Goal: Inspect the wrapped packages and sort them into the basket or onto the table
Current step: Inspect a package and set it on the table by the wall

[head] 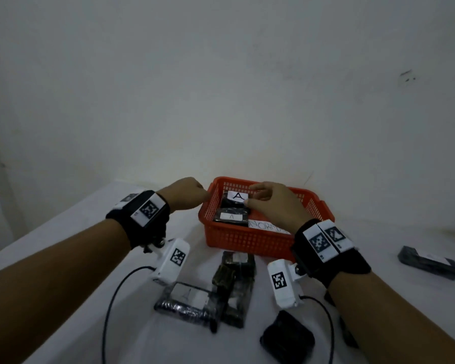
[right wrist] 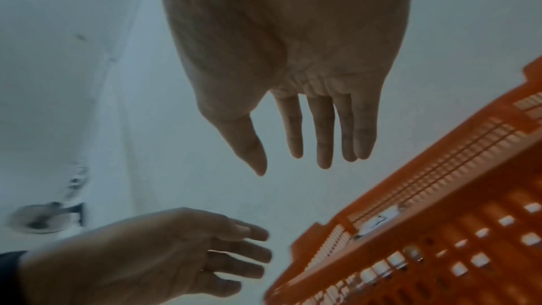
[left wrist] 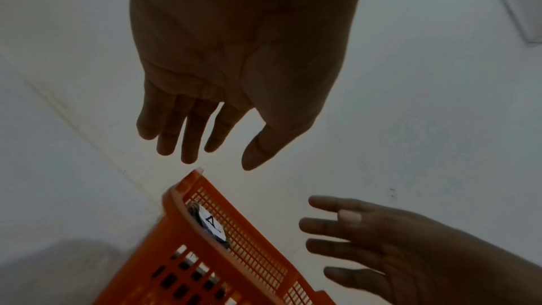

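An orange mesh basket (head: 247,241) stands mid-table. Inside lie two dark wrapped packages, each with a white label marked A: one at the back (head: 235,203), one nearer (head: 231,218). My right hand (head: 252,197) hovers over the basket by the rear package, fingers straight and holding nothing; the right wrist view shows the right hand (right wrist: 293,168) empty. My left hand (head: 202,195) is at the basket's far left corner, also empty, and in the left wrist view the left hand (left wrist: 218,162) is spread above the basket rim (left wrist: 176,196). Several wrapped packages lie on the table in front.
A paper sign (head: 268,228) lies in the basket's near side. On the white table (head: 63,248) are a labelled package (head: 187,298), a dark one (head: 234,282), a black one (head: 286,340) and one far right (head: 428,261). Camera cables trail near me. A wall stands close behind.
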